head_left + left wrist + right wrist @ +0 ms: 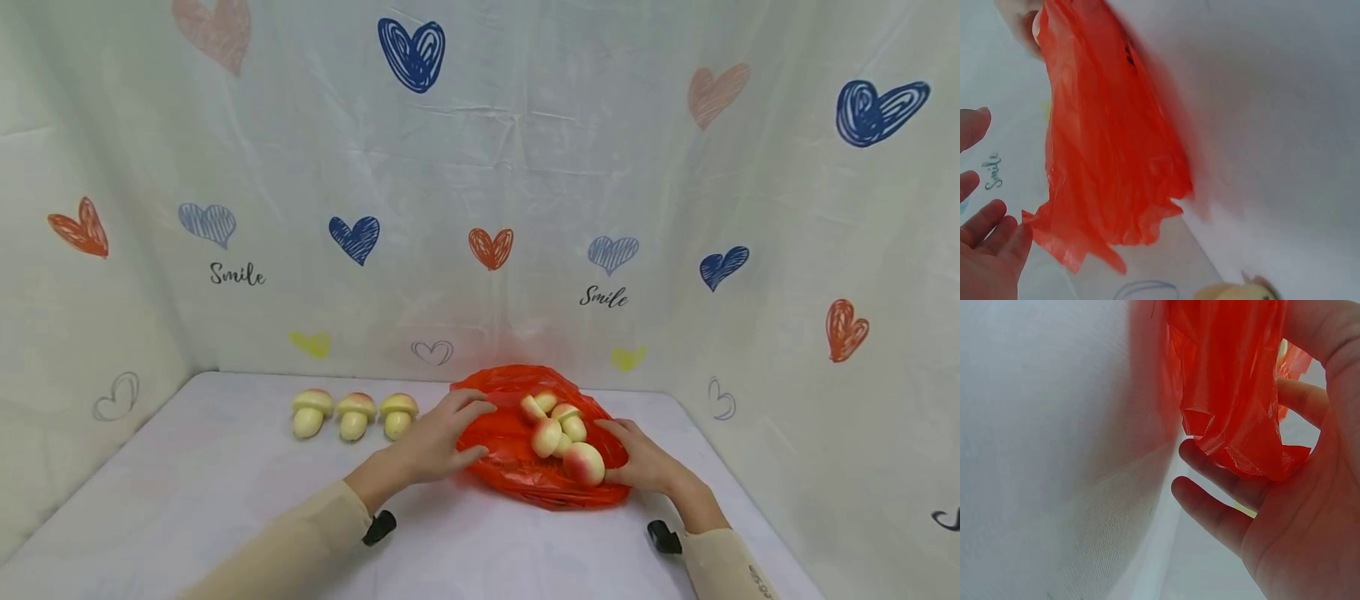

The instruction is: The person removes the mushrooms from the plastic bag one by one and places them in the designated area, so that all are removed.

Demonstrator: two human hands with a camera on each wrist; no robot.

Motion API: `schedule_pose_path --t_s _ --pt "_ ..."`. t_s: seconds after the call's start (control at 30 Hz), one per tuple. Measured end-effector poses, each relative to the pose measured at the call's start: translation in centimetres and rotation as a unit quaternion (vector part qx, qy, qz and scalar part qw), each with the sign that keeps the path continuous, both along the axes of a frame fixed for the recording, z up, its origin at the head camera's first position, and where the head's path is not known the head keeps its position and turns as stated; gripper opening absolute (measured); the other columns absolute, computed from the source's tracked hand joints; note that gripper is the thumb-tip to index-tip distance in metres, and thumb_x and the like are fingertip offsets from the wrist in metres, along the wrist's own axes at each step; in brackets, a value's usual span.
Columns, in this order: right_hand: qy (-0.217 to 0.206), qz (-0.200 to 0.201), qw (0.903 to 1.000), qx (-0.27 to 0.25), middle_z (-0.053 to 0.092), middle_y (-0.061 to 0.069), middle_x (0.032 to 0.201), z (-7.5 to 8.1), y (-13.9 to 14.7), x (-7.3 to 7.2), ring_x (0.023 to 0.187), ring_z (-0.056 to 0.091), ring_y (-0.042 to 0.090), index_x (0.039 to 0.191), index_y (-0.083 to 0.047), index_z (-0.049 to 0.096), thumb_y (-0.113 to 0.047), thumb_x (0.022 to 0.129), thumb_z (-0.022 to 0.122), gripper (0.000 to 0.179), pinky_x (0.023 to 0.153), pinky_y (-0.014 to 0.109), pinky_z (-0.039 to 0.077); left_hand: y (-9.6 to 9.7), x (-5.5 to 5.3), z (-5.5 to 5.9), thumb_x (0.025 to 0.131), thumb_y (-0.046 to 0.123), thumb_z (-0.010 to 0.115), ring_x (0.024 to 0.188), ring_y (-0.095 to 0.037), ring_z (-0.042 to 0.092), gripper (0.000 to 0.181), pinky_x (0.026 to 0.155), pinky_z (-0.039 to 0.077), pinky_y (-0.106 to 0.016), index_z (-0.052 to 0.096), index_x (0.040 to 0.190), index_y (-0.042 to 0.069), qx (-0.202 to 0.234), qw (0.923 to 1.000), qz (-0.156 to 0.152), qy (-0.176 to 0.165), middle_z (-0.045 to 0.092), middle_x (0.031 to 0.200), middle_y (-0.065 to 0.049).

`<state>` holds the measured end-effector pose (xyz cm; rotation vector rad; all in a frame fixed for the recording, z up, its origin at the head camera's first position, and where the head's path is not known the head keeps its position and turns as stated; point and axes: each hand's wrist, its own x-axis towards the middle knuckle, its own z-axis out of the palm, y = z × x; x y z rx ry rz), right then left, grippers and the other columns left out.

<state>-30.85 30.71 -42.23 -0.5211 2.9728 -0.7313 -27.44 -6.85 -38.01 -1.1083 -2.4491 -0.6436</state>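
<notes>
A crumpled red plastic bag [487, 446] lies spread on the table with several toy mushrooms [584, 463] of cream and pink on it. My left hand [438, 437] is at the bag's left side, fingers apart and thumb lower down. In the left wrist view its fingertips [997, 209] come right up to the bag's ragged edge. On the right side, my right hand [641, 457] touches the bag, its thumb beside the nearest mushroom. Loosely extended fingers [1210, 509] show under the red plastic in the right wrist view, which hides part of them.
Three more toy mushrooms [353, 416] stand in a row on the white table [247, 500], left of the bag. A white curtain [450, 183] printed with hearts rises behind the table and on both sides.
</notes>
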Motion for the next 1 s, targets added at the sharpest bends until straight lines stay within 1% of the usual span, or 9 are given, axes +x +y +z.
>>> schedule_pose_path --t_s 0.1,0.2,0.27,0.4,0.5,0.6,0.77,0.87,1.0 --pt "0.003 0.002 1.0000 0.000 0.033 0.019 0.142 0.1 -0.1 0.0 0.124 0.039 0.039 0.143 -0.014 0.041 -0.042 0.072 0.079 0.085 0.093 0.061 0.041 0.7 -0.1 0.1 0.085 0.025 0.070 0.122 -0.017 0.044 0.050 0.098 0.044 -0.032 0.052 0.131 0.017 0.002 1.0000 0.004 -0.002 0.045 0.134 -0.003" --pt "0.004 0.005 1.0000 0.000 0.033 0.019 0.141 0.1 -0.1 0.0 0.124 0.039 0.039 0.143 -0.014 0.040 -0.041 0.072 0.079 0.085 0.093 0.061 0.041 1.5 -0.2 0.0 0.085 0.022 0.071 0.122 -0.018 0.044 0.049 0.096 0.046 -0.032 0.053 0.129 0.016 0.002 1.0000 -0.001 0.004 0.046 0.133 -0.006" --pt "0.000 0.001 1.0000 0.000 0.033 0.018 0.141 0.1 -0.1 0.0 0.124 0.039 0.038 0.143 -0.014 0.041 -0.042 0.072 0.079 0.085 0.093 0.060 0.042 2.1 -0.3 -0.1 0.084 0.022 0.071 0.123 -0.019 0.044 0.048 0.096 0.046 -0.032 0.054 0.128 0.015 -0.005 0.9999 -0.002 0.014 0.046 0.132 -0.006" --pt "-0.006 -0.004 1.0000 -0.003 0.033 0.017 0.142 0.0 -0.1 0.1 0.124 0.040 0.037 0.143 -0.015 0.040 -0.044 0.072 0.079 0.086 0.093 0.059 0.043 3.1 -0.4 -0.3 0.084 0.020 0.072 0.124 -0.019 0.043 0.046 0.097 0.045 -0.032 0.055 0.127 0.013 -0.015 0.9988 -0.017 0.043 0.049 0.129 -0.007" --pt "-0.008 -0.006 0.9999 -0.006 0.033 0.017 0.143 0.0 -0.1 0.1 0.125 0.039 0.037 0.143 -0.016 0.041 -0.043 0.072 0.079 0.085 0.093 0.059 0.043 3.7 -0.6 -0.5 0.083 0.018 0.071 0.124 -0.019 0.043 0.046 0.099 0.044 -0.032 0.055 0.126 0.014 -0.016 0.9984 -0.023 0.049 0.049 0.129 -0.006" --pt "-0.006 -0.006 0.9999 -0.006 0.033 0.017 0.142 0.1 -0.1 0.1 0.124 0.040 0.037 0.143 -0.015 0.041 -0.041 0.072 0.080 0.085 0.093 0.059 0.042 4.2 -0.8 -0.7 0.084 0.018 0.071 0.123 -0.019 0.043 0.047 0.099 0.043 -0.031 0.054 0.128 0.016 -0.011 0.9988 -0.026 0.040 0.048 0.129 -0.005" --pt "-0.009 -0.004 1.0000 -0.002 0.033 0.019 0.142 0.0 -0.1 0.2 0.124 0.040 0.040 0.143 -0.014 0.041 -0.038 0.072 0.080 0.084 0.093 0.061 0.041 5.0 -1.3 -1.3 0.086 0.021 0.070 0.120 -0.016 0.044 0.048 0.098 0.044 -0.029 0.052 0.130 0.017 -0.006 0.9998 -0.018 0.010 0.046 0.127 -0.001" --pt "-0.007 -0.002 1.0000 -0.002 0.033 0.020 0.142 0.0 -0.1 0.2 0.124 0.040 0.040 0.143 -0.014 0.041 -0.039 0.073 0.079 0.084 0.093 0.061 0.041 5.4 -1.6 -1.5 0.086 0.021 0.070 0.117 -0.015 0.046 0.046 0.097 0.044 -0.028 0.052 0.129 0.018 -0.003 0.9999 -0.014 -0.008 0.046 0.126 0.000" --pt "-0.001 0.004 1.0000 -0.003 0.034 0.019 0.141 -0.1 -0.1 0.2 0.123 0.040 0.040 0.143 -0.013 0.041 -0.040 0.073 0.079 0.084 0.093 0.061 0.041 6.1 -2.1 -1.7 0.086 0.020 0.070 0.115 -0.015 0.047 0.046 0.097 0.044 -0.027 0.052 0.129 0.015 0.001 0.9994 -0.015 -0.033 0.046 0.126 0.000"
